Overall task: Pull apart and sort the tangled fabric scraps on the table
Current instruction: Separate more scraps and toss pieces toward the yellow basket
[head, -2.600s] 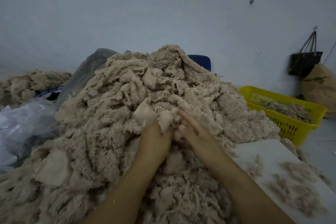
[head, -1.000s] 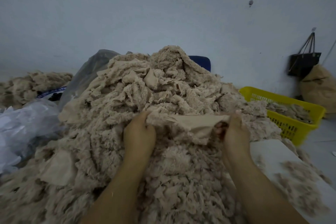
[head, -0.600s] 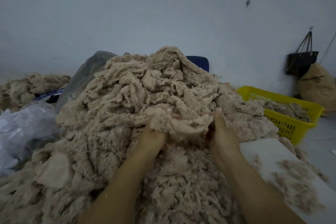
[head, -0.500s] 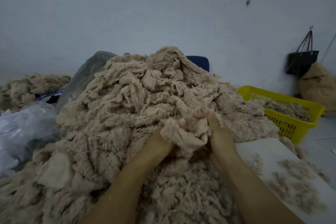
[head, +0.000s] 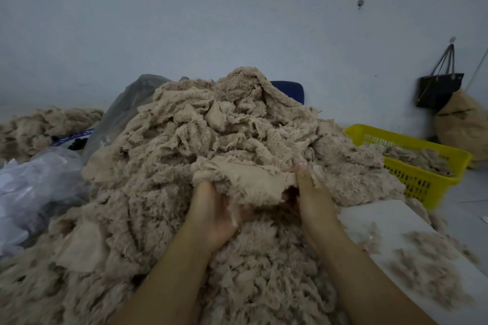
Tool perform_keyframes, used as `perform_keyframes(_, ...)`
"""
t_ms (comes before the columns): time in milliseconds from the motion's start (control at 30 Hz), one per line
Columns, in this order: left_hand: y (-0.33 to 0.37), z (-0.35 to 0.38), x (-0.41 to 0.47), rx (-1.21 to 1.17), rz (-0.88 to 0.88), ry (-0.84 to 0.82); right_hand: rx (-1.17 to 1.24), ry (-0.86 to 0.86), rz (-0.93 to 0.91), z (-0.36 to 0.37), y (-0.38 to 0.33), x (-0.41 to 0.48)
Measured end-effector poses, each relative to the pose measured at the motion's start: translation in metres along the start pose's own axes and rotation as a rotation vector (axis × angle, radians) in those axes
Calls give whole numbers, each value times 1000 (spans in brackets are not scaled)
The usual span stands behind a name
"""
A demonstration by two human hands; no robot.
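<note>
Head view showed a flat beige scrap [head: 245,182] lying crosswise on the near slope of the pile [head: 171,155], the left hand [head: 215,215] gripping its left end from beneath and the right hand [head: 313,192] pinching its right end, nearer the yellow basket [head: 422,183] right of the pile.

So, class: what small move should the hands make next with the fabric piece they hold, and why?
Probably lift the scrap clear of the pile. The left hand and right hand grip its two ends, yet its lower edge lies against the tangle. Once free, it could likely go to the yellow basket, which holds scraps.
</note>
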State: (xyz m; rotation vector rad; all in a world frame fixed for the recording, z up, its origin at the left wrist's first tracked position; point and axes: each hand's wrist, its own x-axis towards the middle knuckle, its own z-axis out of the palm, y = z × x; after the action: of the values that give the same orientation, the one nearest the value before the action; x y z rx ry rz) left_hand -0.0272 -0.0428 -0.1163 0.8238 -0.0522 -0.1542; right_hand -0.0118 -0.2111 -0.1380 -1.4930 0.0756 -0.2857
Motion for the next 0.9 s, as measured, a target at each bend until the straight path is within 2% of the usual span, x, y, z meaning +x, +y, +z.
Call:
perform_keyframes(100,2,-3,1,-77,2,12,-121,-88,-87,0,-1,-5)
perform_keyframes(167,0,-4,2,-36,-3,21,-187,-167,-110,1,-3,-8)
perform_keyframes(267,-4,2,-1,66,-21,13,-81,-314,-100,0,-5,-11)
perform_keyframes(367,-5,8,-6,156,-37,-35,-206,-396,-171,3,-10,-15)
perform_keyframes(467,-9,7,-2,228,-19,-4,-313,-347,-242,4,-9,-15)
perform_keyframes(600,-10,3,-1,409,-24,36,-221,-179,-229,-2,-7,-7)
perform_keyframes(633,-8,2,-2,420,-58,-17,-221,-153,-232,-3,-7,-6)
perform_keyframes(733,-3,-1,-11,456,-162,-338,-268,-116,-275,-3,-4,-4)
perform_keyframes(767,-3,0,-13,495,-176,-379,-291,-116,-288,-2,-3,-4)
perform_keyframes(900,-12,14,-11,678,-61,-189,-290,-185,-271,5,1,-4)
